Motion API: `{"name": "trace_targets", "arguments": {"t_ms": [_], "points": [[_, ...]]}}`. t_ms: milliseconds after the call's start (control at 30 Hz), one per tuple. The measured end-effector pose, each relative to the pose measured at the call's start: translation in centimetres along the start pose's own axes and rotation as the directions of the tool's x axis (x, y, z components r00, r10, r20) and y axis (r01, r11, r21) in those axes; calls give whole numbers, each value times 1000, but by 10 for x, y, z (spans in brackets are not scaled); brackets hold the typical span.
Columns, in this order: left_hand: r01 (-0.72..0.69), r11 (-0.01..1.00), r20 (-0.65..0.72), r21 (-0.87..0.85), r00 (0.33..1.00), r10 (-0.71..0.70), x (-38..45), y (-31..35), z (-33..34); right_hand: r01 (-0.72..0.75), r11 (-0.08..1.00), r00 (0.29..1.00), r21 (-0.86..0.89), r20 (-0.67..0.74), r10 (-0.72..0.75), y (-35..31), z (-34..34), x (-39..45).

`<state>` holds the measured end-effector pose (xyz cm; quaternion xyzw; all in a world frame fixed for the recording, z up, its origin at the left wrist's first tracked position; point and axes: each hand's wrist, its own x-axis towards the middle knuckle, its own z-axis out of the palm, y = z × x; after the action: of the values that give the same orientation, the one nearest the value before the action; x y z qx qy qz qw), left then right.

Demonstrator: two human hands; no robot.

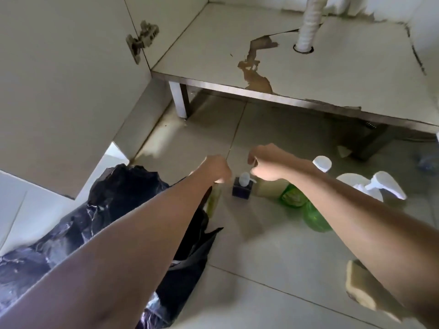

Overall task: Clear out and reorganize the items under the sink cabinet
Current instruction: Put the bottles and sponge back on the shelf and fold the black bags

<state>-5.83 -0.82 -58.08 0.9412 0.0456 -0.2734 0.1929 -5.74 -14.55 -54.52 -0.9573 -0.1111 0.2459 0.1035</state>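
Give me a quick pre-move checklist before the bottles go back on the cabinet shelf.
1. Cabinet shelf cleared: ok, nothing on the visible part.
2. Shelf surface sound: not ok, laminate peeled and stained.
3. Left hand grip on yellowish bottle: cannot tell, fingers hidden.
4. Right hand free: cannot tell, curled above pump bottle.
5. Green bottle upright: not ok, lying on floor.

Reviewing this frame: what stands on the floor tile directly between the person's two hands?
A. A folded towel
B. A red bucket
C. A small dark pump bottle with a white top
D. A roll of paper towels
C: the small dark pump bottle stands upright on the floor, between the left hand and the right hand.
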Motion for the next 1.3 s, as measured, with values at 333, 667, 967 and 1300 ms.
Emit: {"name": "trace_targets", "arguments": {"t_ms": [333, 667, 967, 1300], "points": [[-99, 987, 124, 130, 989, 83, -9, -2, 28, -15, 993, 1000, 118, 23, 12, 28, -36, -39], [-158, 987, 160, 27, 975, 152, -15, 22, 54, -219, 969, 942, 117, 283, 178, 69, 14, -107], [-379, 888, 237, -261, 866, 440, -44, 97, 112, -611, 783, 785, 113, 211, 582, 157, 47, -143], [-220, 914, 172, -341, 941, 291, -47, 142, 150, -177, 670, 919, 721, -122, 374, 172, 55, -123]]}}
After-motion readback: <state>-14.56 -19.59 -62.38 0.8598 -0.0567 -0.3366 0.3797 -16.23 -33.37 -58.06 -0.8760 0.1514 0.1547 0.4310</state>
